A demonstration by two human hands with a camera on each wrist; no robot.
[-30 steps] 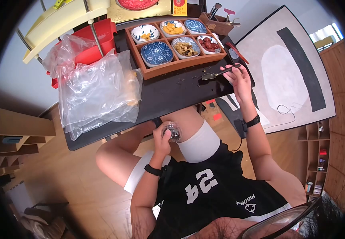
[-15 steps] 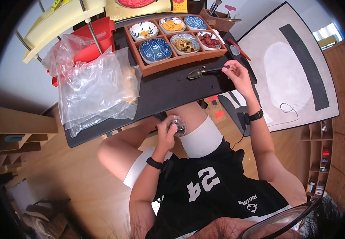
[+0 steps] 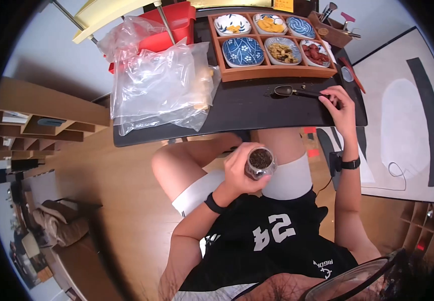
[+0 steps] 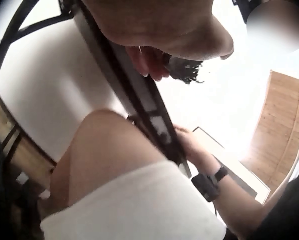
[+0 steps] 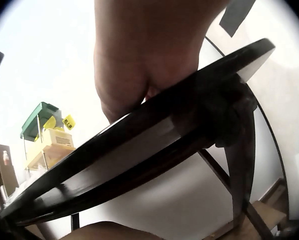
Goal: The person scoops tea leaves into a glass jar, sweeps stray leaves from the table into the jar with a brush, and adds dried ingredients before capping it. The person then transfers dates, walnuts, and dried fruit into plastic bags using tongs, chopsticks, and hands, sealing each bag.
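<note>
My left hand (image 3: 237, 170) grips a clear glass jar (image 3: 270, 171) above the lap, its mouth facing the head camera. Dark, shredded bits like dried tea leaves (image 3: 260, 158) show inside it. In the left wrist view, that hand (image 4: 164, 27) covers most of the jar. Over at the table's right side, my right hand (image 3: 341, 106) pinches the dark handle end of a small scoop (image 3: 283, 91). The scoop lies low along the tabletop, its bowl pointing left. From the right wrist, the table edge and hand (image 5: 147, 65) hide the scoop.
A wooden compartment tray (image 3: 277, 72) of patterned bowls holding dried foods stands behind the scoop. Clear plastic bags (image 3: 162, 90) and a red bin (image 3: 182, 30) are at left on the black table (image 3: 247, 113). A brush holder (image 3: 330, 32) stands at back right.
The left hand has raised the jar and turned its mouth toward the head camera. The right hand has lowered the scoop to the tabletop. The head view has shifted.
</note>
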